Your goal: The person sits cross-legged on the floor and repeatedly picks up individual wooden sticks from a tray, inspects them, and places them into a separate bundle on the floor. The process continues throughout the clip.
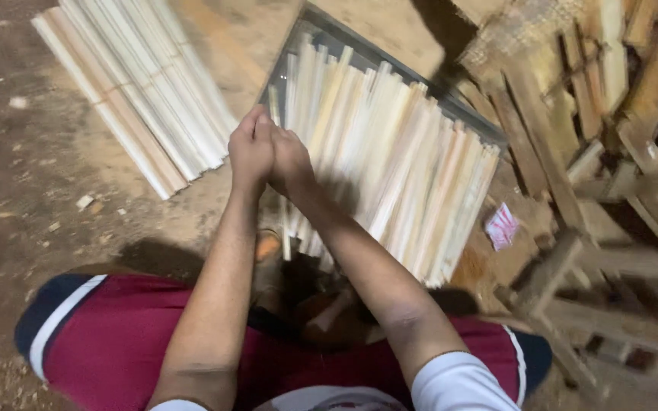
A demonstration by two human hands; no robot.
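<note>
Both hands, left hand [250, 152] and right hand [291, 161], pressed together pinching one thin stick [277, 110] at the tray's [390, 65] near-left corner; stick's length running away from them, parallel to sticks [397, 160] filling the tray.

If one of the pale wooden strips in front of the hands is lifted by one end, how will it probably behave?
The pale strips look long, thin and flat, so one would probably feel light and flex slightly. Flat faces suggest it slides rather than rolls. Both the left hand and right hand meet at one strip.
</note>
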